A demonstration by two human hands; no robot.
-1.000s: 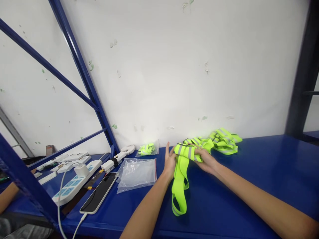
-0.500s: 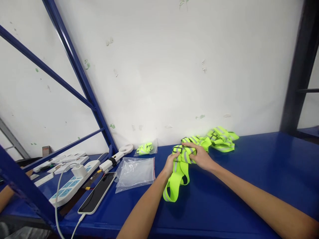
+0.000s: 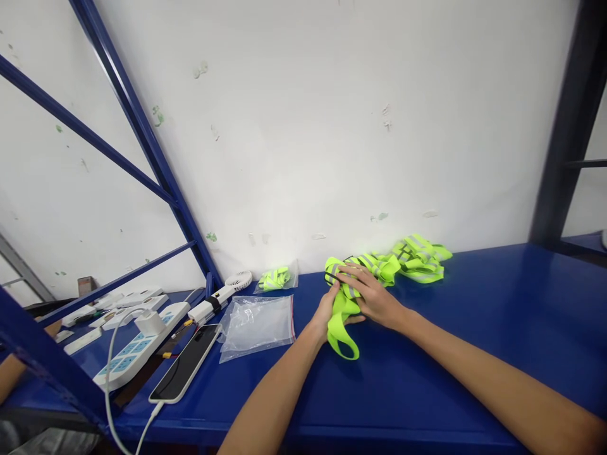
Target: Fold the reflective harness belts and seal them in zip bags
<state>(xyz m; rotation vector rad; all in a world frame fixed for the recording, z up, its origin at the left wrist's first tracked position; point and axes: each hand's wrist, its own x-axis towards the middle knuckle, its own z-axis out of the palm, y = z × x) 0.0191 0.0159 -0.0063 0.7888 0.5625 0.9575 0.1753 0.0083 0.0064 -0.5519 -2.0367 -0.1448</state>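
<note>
One strap (image 3: 342, 322) sits between left hand (image 3: 326, 311) and right hand (image 3: 378, 303).

The bare right hand (image 3: 377, 302) hid part of the yellow-green reflective fabric strap (image 3: 337, 325); the left edge cropped another person's bare forearm (image 3: 9, 377).

The held strap (image 3: 342, 309) is fluorescent yellow-green banded with silver-grey, as are the loose straps (image 3: 420, 258), against a deep blue table (image 3: 403, 385), a white wall (image 3: 308, 126) flecked pale green, a clear bag (image 3: 258, 323) edged red, and a white power strip (image 3: 105, 378) with light-blue socket panels.
</note>
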